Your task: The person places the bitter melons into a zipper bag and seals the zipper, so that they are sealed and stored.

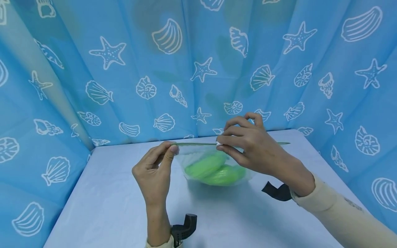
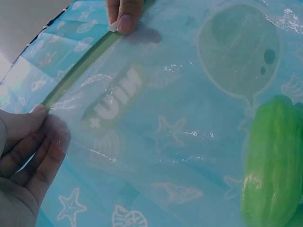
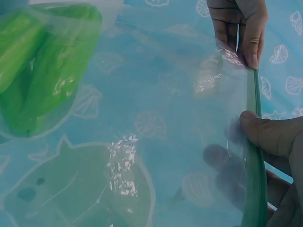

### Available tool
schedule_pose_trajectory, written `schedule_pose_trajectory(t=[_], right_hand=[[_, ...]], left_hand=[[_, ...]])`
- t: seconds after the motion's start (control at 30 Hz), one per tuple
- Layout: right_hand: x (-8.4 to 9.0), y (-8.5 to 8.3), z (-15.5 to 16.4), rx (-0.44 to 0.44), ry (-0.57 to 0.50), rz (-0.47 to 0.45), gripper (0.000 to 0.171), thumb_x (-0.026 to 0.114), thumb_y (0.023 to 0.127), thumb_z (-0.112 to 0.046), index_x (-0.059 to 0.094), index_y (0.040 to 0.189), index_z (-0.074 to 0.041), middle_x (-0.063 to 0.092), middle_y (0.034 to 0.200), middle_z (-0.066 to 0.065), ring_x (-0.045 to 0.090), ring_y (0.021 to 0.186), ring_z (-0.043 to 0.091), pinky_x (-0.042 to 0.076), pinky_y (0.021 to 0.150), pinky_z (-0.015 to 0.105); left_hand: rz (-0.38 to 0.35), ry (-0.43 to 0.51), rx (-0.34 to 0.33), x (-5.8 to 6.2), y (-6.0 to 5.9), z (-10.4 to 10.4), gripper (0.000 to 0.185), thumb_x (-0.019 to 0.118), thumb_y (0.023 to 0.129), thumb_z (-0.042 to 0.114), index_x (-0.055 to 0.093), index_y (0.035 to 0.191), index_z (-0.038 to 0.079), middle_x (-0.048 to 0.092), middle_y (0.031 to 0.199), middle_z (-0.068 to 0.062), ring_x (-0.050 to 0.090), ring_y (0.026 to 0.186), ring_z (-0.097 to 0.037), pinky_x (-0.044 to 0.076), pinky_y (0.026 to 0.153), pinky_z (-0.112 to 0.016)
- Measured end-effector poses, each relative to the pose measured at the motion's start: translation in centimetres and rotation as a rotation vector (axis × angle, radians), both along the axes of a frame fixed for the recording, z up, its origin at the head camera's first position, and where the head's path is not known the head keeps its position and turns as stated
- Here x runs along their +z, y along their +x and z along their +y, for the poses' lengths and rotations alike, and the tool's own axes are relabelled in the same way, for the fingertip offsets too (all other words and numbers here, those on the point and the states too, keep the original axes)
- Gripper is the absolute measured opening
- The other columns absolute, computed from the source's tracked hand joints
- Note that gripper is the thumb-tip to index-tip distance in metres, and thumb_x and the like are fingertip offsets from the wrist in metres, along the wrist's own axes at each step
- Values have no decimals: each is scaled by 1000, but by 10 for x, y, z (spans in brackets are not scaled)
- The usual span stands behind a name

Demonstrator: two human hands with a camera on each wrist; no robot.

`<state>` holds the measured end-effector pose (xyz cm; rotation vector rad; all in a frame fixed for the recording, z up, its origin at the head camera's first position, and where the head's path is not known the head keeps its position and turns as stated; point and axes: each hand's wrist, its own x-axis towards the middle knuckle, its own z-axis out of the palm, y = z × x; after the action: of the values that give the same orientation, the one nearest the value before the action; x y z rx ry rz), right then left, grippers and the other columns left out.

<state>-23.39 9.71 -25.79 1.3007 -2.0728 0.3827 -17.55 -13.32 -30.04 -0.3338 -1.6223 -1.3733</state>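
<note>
Clear plastic zip bag with green seal strip held above pale blue desk, two green peppers inside. Left hand pinches strip's left end; right hand pinches mid-strip. Risks, judged: pinch slipping on slick film, pepper weight tilting bag, seal closing unevenly.

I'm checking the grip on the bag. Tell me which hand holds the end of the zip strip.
The left hand pinches the green zip strip at its very end; the right hand pinches it partway along, with strip running on past it.
</note>
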Motion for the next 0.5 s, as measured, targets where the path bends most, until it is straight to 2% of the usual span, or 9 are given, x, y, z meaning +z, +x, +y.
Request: schedule_pose_trajectory(t=[0.5], right_hand=[[-4,1,14,-32,5,-22,18,71,79,-23,71,96,-20,66,86,-7,51,100,17,25,89,54]], left_hand=[[7,-7,15,-1,0,-2,12,69,77,-5,69,88,-9,68,79,-15,65,70,-21,54,69,-27]])
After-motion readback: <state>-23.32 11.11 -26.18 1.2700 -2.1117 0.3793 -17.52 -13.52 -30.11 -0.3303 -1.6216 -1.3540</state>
